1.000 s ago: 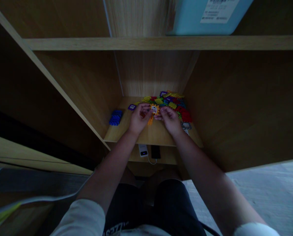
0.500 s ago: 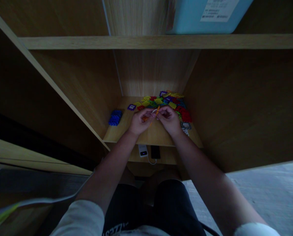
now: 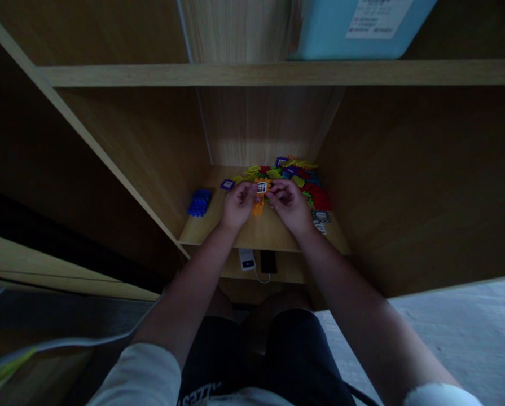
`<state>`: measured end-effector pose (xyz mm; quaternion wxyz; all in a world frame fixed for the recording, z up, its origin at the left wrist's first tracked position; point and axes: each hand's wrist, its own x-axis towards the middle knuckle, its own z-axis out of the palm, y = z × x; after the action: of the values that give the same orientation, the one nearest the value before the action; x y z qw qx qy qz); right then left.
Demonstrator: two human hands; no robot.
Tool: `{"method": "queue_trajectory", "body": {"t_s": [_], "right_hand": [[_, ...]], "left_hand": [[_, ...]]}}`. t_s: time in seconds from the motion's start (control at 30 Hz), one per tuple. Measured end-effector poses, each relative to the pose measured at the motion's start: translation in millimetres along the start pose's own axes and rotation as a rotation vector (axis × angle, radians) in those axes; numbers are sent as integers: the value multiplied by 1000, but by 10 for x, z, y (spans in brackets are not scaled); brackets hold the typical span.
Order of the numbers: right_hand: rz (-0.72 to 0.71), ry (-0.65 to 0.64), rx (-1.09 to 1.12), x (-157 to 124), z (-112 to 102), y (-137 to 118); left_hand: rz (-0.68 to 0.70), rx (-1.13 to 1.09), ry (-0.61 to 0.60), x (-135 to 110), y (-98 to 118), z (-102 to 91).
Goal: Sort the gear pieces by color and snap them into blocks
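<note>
Between my two hands is an orange interlocking tile [image 3: 262, 186] with a white window frame in its middle, its face turned up toward me. My left hand [image 3: 237, 204] pinches its left edge, and my right hand [image 3: 290, 204] grips the right edge with thumb and fingers. Just below it, more orange tiles [image 3: 258, 208] lie on the shelf, partly covered by the held one. Behind the hands spreads a heap of toothed tiles [image 3: 297, 176] in yellow, red, green, blue and purple.
A stack of blue tiles [image 3: 200, 202] sits at the shelf's left, with a purple tile [image 3: 227, 184] nearer the heap. Grey tiles [image 3: 321, 216] lie at the right. Below are a white power bank [image 3: 247, 259] and a black phone [image 3: 268, 261]. A light blue bin [image 3: 362, 48] stands above.
The orange window tile was edge-on between my fingers; now it is turned so its face shows. Both hands stay in nearly the same place, slightly farther apart.
</note>
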<state>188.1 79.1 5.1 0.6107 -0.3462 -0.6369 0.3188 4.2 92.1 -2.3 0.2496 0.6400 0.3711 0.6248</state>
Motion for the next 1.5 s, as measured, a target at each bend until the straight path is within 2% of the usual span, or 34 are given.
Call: {"method": "queue_trajectory", "body": {"t_s": [0.13, 0.27, 0.5, 0.67, 0.8, 0.93, 1.27, 1.5], "right_hand": [[-42, -44, -99, -15, -12, -25], [-58, -56, -126, -8, -21, -28], [-128, -75, -115, -5, -32, -146], [-129, -68, -143, -13, -10, -159], [-75, -33, -160, -2, 2, -39], [-27, -60, -157, 9, 5, 88], [-1, -124, -199, 11, 3, 205], [6, -145, -213, 17, -8, 208]], "left_hand": [[7, 32, 49, 19, -29, -15], [9, 48, 43, 28, -28, -24], [137, 171, 30, 75, 102, -49], [139, 190, 38, 78, 124, -62], [133, 233, 130, 78, 44, -77], [100, 229, 188, 90, -88, -86], [-67, 232, 178, 76, -252, -66], [-52, 215, 200, 83, -320, -48]]}}
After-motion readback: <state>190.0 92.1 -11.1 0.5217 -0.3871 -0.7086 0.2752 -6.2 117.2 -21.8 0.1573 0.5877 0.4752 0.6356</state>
